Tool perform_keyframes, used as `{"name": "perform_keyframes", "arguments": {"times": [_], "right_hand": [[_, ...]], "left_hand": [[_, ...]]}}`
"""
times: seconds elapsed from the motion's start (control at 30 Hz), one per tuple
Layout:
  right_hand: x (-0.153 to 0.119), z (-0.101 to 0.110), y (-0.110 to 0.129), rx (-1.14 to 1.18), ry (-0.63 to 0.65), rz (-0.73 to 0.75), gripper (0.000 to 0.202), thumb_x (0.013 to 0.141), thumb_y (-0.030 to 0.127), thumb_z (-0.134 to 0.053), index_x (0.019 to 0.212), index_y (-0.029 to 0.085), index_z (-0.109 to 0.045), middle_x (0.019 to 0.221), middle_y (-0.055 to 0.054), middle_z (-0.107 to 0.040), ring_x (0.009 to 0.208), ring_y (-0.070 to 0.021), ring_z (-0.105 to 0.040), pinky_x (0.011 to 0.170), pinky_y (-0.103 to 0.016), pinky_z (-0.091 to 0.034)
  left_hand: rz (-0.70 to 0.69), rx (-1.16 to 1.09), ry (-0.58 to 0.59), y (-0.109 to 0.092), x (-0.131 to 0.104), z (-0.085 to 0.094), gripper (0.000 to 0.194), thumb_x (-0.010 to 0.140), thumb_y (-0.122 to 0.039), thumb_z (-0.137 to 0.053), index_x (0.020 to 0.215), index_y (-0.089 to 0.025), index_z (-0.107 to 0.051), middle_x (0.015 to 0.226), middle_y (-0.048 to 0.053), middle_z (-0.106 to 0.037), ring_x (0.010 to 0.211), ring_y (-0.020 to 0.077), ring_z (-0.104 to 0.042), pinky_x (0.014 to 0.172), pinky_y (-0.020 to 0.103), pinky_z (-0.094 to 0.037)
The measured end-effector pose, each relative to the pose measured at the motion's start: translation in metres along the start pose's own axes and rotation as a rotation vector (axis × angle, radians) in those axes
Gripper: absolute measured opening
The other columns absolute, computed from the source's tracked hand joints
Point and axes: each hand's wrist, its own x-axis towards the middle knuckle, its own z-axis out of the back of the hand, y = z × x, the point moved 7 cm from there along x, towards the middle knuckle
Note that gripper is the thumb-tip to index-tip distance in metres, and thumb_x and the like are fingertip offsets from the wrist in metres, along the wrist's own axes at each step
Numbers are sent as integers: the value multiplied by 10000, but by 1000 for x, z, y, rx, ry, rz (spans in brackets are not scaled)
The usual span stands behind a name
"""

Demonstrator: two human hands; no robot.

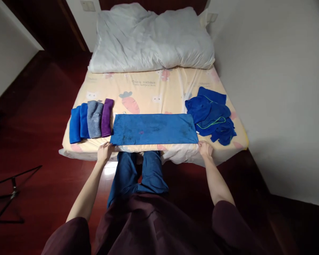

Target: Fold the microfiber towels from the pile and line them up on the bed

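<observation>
Far L: 4 folded towels (91,120), blue x2, grey, purple; grey one's lettering (96,117) too small to read. L hand (104,152) pinches nr L corner of blue cloth (154,129), flat on bed (93,88) by nr edge; printed words (144,83) illegible. R hand (205,148) pinches nr R corner, beside crumpled blue pile (211,113).

Both bare forearms (218,179) stretched up the frame, spread apart.
The left hand (104,152) sat left of centre, the right hand (205,150) right of centre, nearly level, backs showing, fingers (201,144) pinched and angled inward.
</observation>
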Motion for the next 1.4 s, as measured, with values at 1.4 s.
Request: {"name": "perform_keyframes", "arguments": {"times": [1.4], "right_hand": [[277,6,32,-198,-132,33,487,1010,203,-375,1450,125,-567,1689,-123,-259,1367,-338,-382,1153,-516,-334]], "left_hand": [[-272,-305,-124,-221,79,-119,757,858,-236,-545,1595,-285,-377,1658,64,-314,1504,335,-369,1259,552,-251]]}}
